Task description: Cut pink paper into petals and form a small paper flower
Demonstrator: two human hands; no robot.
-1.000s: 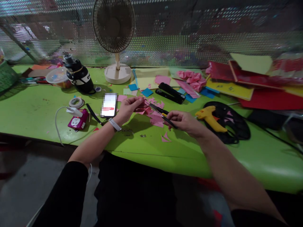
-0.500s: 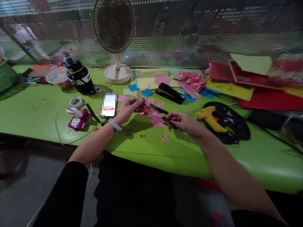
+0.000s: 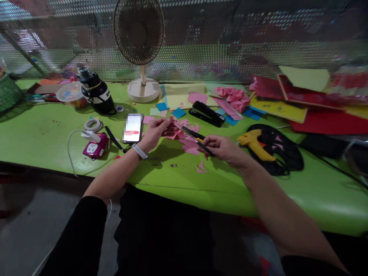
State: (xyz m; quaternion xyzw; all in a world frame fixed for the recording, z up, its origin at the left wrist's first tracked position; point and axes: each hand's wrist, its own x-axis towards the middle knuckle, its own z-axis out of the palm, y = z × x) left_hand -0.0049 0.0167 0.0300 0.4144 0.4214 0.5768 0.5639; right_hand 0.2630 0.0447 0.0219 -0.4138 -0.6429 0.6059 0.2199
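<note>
My left hand [image 3: 158,131] pinches a small piece of pink paper [image 3: 176,123] between thumb and fingers. In my right hand [image 3: 220,147] is a pair of scissors [image 3: 198,140] with black and yellow handles, its blades pointing left toward that paper. The blade tips lie close to the paper's right edge; whether they touch it I cannot tell. Under and behind both hands spreads a pile of pink paper scraps [image 3: 190,144]. Two or so loose pink offcuts [image 3: 202,168] lie nearer the table's front edge. Just left of my left hand is a lit phone [image 3: 133,128].
Behind the hands stand a black stapler [image 3: 207,114], a fan [image 3: 143,90] and a black bottle [image 3: 99,94]. A yellow glue gun [image 3: 257,143] rests on a black pad at right. At left are a purple power adapter [image 3: 96,145] and a tape roll [image 3: 92,124] on the green table [image 3: 37,130].
The pink paper in my left hand has turned slightly and shows more of its face toward the scissors. The scissors and both arms have barely moved.
</note>
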